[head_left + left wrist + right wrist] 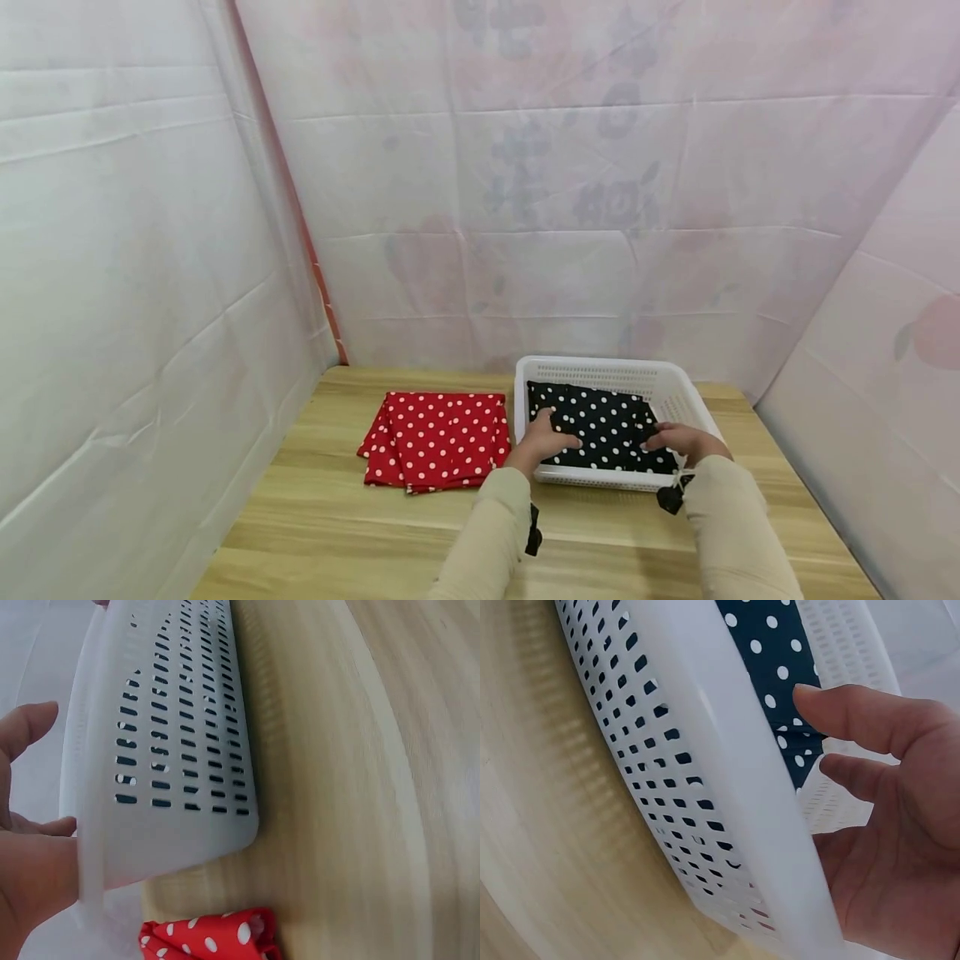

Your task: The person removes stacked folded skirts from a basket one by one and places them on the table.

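Note:
A folded black cloth with white dots lies inside a white slotted plastic basket on the wooden table. My left hand rests flat on the cloth's left part, fingers straight. At the cloth's right edge my right hand touches it with relaxed fingers. The right wrist view shows that hand inside the basket wall, fingertips on the black cloth. In the left wrist view, the left hand is behind the basket's outer wall.
A folded red cloth with white dots lies on the table just left of the basket, its corner also in the left wrist view. White sheets hang close on the left, back and right. Bare wood stretches in front.

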A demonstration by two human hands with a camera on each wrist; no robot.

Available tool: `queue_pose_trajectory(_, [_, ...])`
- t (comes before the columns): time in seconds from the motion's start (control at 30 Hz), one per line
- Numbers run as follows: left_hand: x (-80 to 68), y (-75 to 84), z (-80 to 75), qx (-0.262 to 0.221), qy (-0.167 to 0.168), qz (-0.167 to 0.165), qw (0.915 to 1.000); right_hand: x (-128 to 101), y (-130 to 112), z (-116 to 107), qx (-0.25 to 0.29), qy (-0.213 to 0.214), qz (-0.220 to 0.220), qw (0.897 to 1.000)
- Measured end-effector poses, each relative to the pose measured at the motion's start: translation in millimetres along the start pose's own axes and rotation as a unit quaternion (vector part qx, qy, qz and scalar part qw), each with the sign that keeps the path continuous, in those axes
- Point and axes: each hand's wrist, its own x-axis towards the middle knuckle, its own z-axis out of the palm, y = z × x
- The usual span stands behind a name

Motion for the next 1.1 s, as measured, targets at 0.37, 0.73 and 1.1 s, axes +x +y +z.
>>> queue_pose_trajectory(0.37, [7.2,-9.3,10.4,-0.157,0.003,-0.037,0.9869,10.7,5.1,12.2,-0.042,0.001,-0.016,0.999])
queue_pose_trajectory(0.73, [3.6,-10.3,4.7,-0.179,-0.036,-0.049,0.982,14.2,7.7,13.5,-0.03,0.021,-0.015,0.999])
queue_pose_trajectory(1.1, [6.8,-15.6,8.2,-0.184,-0.051,-0.038,0.9809,22.2,16.9,16.0,0.126,0.044,-0.06,0.989])
